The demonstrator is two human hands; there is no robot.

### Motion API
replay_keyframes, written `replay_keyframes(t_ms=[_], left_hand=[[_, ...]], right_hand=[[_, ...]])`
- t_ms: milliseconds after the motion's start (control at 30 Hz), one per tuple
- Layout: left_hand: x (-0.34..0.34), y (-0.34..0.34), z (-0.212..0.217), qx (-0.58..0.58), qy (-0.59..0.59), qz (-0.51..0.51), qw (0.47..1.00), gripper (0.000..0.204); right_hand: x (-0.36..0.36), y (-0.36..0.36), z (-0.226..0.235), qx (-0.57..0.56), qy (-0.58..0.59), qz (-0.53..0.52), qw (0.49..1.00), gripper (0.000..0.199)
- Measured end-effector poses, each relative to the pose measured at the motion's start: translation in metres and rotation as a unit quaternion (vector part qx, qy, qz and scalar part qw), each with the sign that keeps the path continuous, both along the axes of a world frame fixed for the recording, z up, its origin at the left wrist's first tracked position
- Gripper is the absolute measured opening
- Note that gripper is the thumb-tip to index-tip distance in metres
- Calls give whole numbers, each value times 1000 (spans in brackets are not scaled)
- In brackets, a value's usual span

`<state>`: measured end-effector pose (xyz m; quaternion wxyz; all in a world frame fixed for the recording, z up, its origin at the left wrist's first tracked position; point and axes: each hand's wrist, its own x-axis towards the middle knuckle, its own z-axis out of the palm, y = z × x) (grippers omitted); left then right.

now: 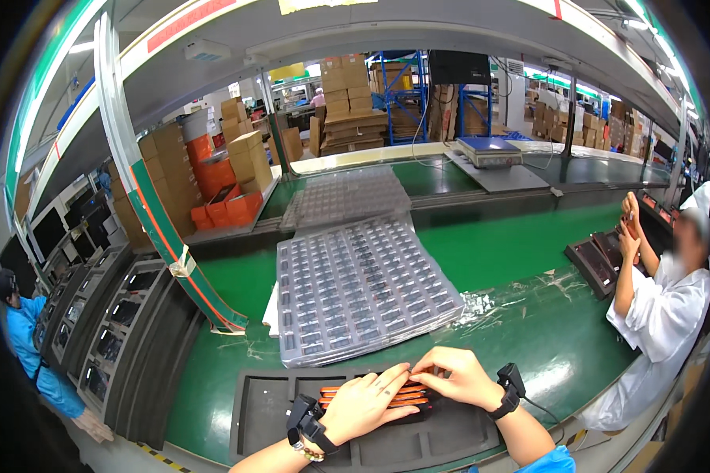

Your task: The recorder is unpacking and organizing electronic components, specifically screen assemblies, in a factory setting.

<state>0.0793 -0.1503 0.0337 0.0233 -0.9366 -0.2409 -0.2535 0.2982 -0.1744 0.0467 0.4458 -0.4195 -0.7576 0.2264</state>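
Note:
A black foam tray (264, 406) with recessed compartments lies at the near edge of the green bench. Several flat dark pieces with orange edges (335, 392) sit side by side in its middle. My left hand (371, 406) rests across them, fingers stretched out and thumb apart, hiding much of them. My right hand (457, 377) is over their right end, thumb and index finger pinched close to the left fingertips. What lies in that pinch is too small or hidden to make out. Each wrist wears a black strapped device, and the left also has a bead bracelet.
Just beyond the tray, a stack of clear plastic trays (363, 292) holds rows of small parts. Stacked black foam trays (126, 331) stand at left, beside a green post (166, 229). A scale (489, 152) sits farther back. At right, a co-worker (667, 292) handles something small.

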Motion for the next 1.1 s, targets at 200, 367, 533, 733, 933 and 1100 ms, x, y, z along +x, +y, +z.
replay_keyframes(t_ms=[200,367,533,733,933,1100], left_hand=[[-5,-4,9,-70,9,24,997,62],[-10,-5,10,-100,62,62,991,68],[-11,-6,13,-114,90,69,987,69],[-12,-3,2,-57,30,58,996,67],[-11,-3,4,-70,45,61,995,67],[-14,-4,3,-68,42,66,995,68]], right_hand=[[-5,-9,-1,-29,86,-13,996,11],[-16,-25,-7,-23,80,-9,997,11],[-18,-21,-16,108,10,-2,994,9],[-16,-23,-20,40,36,-4,999,12],[-13,-22,-15,158,-64,0,985,13],[-16,-26,-21,165,-102,-23,981,16]])
